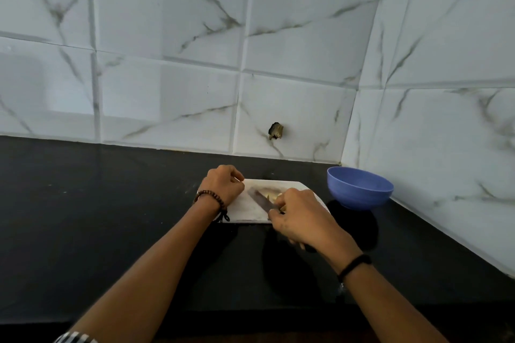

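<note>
Parking left hand (223, 185) on the far-left corner of the board (248, 213), fingers curled in tight, can't tell if pinching anything under there. Working on that board lying flat on the black bench (83, 217). Gripping the knife (260, 200) by the handle with right hand (301, 220), fingers wrapped round it, blade angling up-left across the board and touching some pale yellowish bits (271, 194) mid-board. Having a blue bowl (359, 189) sitting just right of the board, near the tiled corner.
</note>
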The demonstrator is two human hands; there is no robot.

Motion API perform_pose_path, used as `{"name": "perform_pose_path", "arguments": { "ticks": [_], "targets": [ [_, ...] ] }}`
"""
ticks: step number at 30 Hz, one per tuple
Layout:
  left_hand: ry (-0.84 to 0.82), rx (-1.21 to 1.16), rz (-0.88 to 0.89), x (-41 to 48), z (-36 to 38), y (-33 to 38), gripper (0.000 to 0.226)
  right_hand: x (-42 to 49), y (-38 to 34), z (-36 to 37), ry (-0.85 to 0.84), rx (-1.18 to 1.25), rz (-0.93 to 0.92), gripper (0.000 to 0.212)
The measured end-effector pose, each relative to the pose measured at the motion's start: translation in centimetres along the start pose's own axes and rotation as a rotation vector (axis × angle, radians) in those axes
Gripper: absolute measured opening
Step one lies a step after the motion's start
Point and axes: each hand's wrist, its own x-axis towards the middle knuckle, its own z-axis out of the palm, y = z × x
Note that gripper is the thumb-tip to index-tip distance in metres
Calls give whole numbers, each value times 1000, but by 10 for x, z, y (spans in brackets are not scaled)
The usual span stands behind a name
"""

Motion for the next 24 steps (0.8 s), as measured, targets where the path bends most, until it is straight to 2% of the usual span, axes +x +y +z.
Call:
{"name": "perform_pose_path", "arguments": {
  "ticks": [5,9,13,18,24],
  "targets": [
    [139,283,107,3,0,-5,20,6,26,-7,16,-8,75,28],
    [108,418,157,13,7,-9,33,9,37,-6,21,37,81,23],
    [-16,470,162,19,15,-12,38,13,40,5,126,91,31,20],
    [-58,532,175,22,13,-14,41,18,38,17,222,138,1,20],
    [-56,464,177,22,10,-16,27,15,40,18,281,170,-44,19]
  ]
}}
